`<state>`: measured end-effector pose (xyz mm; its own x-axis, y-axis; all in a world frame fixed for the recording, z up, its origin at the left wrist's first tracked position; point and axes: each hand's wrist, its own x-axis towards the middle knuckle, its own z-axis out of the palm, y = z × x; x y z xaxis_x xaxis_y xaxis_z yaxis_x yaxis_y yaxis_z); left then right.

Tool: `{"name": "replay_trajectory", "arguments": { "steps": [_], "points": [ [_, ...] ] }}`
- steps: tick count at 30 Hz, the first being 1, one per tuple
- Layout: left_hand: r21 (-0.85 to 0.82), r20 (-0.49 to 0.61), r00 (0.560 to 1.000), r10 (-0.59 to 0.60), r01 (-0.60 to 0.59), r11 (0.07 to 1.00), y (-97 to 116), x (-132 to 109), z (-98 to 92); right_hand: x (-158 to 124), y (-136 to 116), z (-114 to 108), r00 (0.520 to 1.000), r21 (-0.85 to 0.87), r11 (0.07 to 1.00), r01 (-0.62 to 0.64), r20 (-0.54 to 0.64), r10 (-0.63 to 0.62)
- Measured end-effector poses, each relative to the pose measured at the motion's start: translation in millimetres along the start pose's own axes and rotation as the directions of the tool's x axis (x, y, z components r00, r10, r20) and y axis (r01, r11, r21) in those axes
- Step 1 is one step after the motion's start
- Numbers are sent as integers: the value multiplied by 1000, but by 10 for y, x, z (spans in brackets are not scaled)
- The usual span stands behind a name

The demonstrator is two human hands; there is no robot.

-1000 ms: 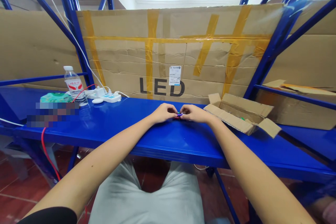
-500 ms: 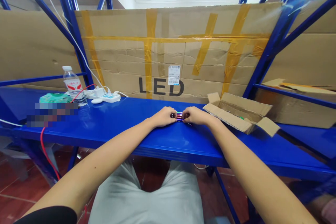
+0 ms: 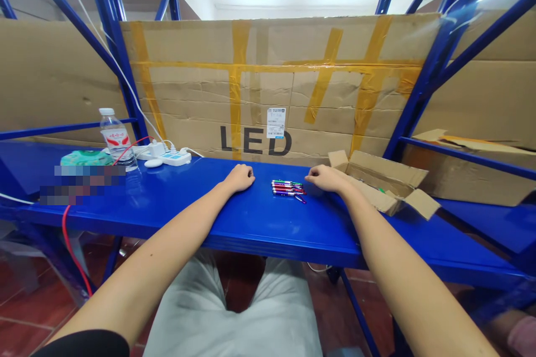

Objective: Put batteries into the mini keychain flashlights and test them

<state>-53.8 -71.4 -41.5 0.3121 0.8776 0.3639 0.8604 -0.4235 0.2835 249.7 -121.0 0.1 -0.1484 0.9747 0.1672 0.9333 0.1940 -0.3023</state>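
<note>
Several small, shiny, pen-like metal sticks (image 3: 285, 188) in green, red and purple lie side by side in a row on the blue table (image 3: 251, 223). Thin ends or clips stick out on their right side; their exact kind is too small to make out. My left hand (image 3: 240, 177) rests on the table to their left, loosely curled into a fist and apart from them. To their right, my right hand (image 3: 325, 178) hovers at or just above the tabletop, fingers curled in, with nothing visible in it. Neither hand touches the sticks.
An open cardboard box (image 3: 381, 178) with something green inside stands at the right. On the left are a water bottle (image 3: 117, 139), a white power strip (image 3: 173, 157), a green packet (image 3: 86, 158) and a red cable (image 3: 67, 240). A large taped carton (image 3: 192, 100) stands behind.
Both hands have let go of the row of sticks and moved apart, the left hand to the left and the right hand to the right. The sticks now lie uncovered on the table.
</note>
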Motion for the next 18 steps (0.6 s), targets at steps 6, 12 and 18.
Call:
{"name": "replay_trajectory", "arguments": {
  "steps": [6, 12, 18],
  "points": [
    [79, 58, 997, -58, 54, 995, -100, 15, -24, 18, 21, 92, 959, 109, 988, -114, 274, 80],
    [53, 149, 988, -34, 26, 998, -79, -2, -10, 85, 77, 158, 973, 35, 997, -69, 225, 60],
    [41, 159, 986, -50, 44, 998, -124, 39, 1, 137, 98, 210, 991, -14, 1000, -28, 131, 29]
  ]
}}
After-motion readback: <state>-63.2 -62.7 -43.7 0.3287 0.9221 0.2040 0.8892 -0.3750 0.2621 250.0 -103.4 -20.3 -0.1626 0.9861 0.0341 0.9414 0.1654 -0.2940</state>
